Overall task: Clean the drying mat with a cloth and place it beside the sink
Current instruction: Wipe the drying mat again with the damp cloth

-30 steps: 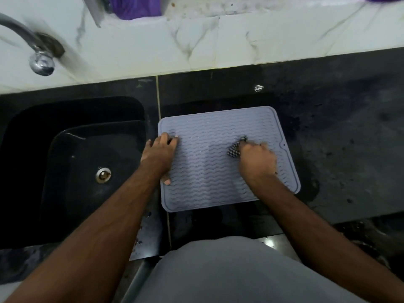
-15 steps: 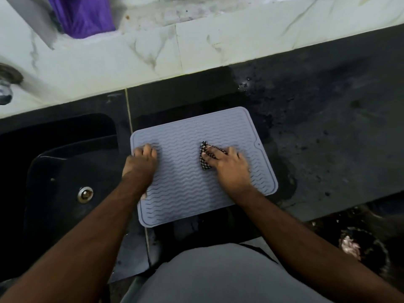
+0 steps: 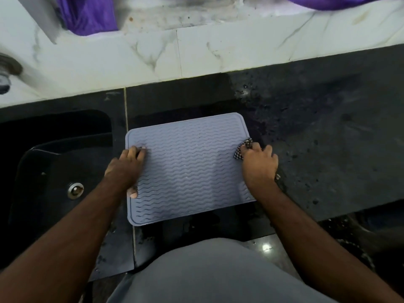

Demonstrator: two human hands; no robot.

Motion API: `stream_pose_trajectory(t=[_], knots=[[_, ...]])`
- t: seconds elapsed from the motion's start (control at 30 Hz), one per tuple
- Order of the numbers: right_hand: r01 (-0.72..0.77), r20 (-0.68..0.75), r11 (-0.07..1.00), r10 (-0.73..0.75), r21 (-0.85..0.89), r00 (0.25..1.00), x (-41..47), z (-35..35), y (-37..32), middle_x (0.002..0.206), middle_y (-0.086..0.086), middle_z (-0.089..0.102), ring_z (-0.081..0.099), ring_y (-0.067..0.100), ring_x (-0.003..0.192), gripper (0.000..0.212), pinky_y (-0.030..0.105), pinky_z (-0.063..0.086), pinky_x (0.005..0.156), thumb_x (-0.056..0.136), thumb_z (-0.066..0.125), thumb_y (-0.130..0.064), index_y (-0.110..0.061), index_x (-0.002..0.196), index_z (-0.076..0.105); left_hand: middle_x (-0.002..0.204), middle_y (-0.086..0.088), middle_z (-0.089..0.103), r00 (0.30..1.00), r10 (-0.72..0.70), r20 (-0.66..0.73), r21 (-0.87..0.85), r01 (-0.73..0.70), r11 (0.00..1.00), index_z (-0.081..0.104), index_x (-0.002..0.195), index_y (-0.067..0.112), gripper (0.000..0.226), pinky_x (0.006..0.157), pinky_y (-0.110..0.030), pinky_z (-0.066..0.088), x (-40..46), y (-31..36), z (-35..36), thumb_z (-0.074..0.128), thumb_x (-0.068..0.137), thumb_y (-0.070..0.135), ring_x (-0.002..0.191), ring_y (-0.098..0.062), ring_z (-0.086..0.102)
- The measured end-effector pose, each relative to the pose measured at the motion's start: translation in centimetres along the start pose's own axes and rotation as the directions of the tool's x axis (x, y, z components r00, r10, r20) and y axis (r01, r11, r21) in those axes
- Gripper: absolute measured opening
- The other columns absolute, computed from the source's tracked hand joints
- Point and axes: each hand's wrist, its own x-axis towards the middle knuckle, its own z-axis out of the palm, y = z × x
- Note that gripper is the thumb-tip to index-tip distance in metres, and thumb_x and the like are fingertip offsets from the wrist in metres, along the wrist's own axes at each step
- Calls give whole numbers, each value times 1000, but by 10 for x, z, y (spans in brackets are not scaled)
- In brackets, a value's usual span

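The grey drying mat [image 3: 188, 169] lies flat on the dark counter [image 3: 328, 149], just to the right of the black sink [image 3: 54, 171]. Its left edge is close to the sink rim. The person's left hand [image 3: 126, 169] rests on the left edge of the mat, fingers straight and pressing on the wavy surface, thumb at the side. The right hand [image 3: 260, 165] is at the right edge of the mat, fingers curled around a small checkered cloth [image 3: 242, 147]. A part of the cloth comes out above the fingers. The counter right of the mat looks wet, with small drops. Behind the counter is a white marble wall [image 3: 218, 51], and a purple fabric [image 3: 91, 14] lies on the ledge above it.
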Motion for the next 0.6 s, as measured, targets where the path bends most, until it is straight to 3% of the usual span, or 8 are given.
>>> stream_pose_trajectory(t=[0.1, 0.23, 0.37, 0.47, 0.6], knots=[[18, -29, 1000, -17, 25, 999, -5, -9, 4, 137, 6, 50, 46, 33, 118, 48, 45, 45, 89, 98, 41, -16, -26, 145, 44, 160, -16, 15, 1000, 22, -11, 3, -22, 1000, -2, 161, 16, 109, 111, -53, 41, 0, 0, 1, 76, 86, 30, 147, -34, 26], [327, -120, 926, -309, 187, 943, -8, -11, -25, 158, 0, 35, 42, 33, 123, 72, 46, 42, 97, 93, 44, -5, -37, 156, 27, 158, -17, 17, 999, 26, -22, 12, -26, 1000, 2, 160, 15, 117, 110, -54, 41, 3, 0, 1, 83, 77, 29, 147, -35, 27], [527, -10, 832, -533, 172, 846, -10, 8, -67, 163, -16, 27, 27, 30, 146, 61, 52, 26, 114, 101, 45, -12, -47, 150, 34, 156, -17, 18, 999, 27, -25, 12, -26, 1000, 0, 160, 15, 117, 108, -54, 43, 5, 2, 0, 82, 78, 28, 146, -36, 27], [471, -31, 859, -475, 203, 879, -6, 18, -60, 158, -23, 33, 35, 24, 142, 52, 44, 31, 107, 102, 45, -23, -54, 143, 41, 157, -17, 16, 1000, 8, -24, 3, -8, 1000, -2, 161, 16, 118, 108, -54, 42, 6, 2, 2, 82, 78, 28, 147, -35, 25], [265, -36, 917, -267, 299, 963, 12, 23, -18, 152, -27, 40, 39, 16, 131, 46, 38, 33, 97, 100, 49, -26, -56, 135, 52, 158, -15, 16, 1000, 16, 10, -48, -16, 999, -1, 161, 20, 114, 111, -56, 41, 5, -3, 3, 79, 82, 34, 147, -34, 26]])
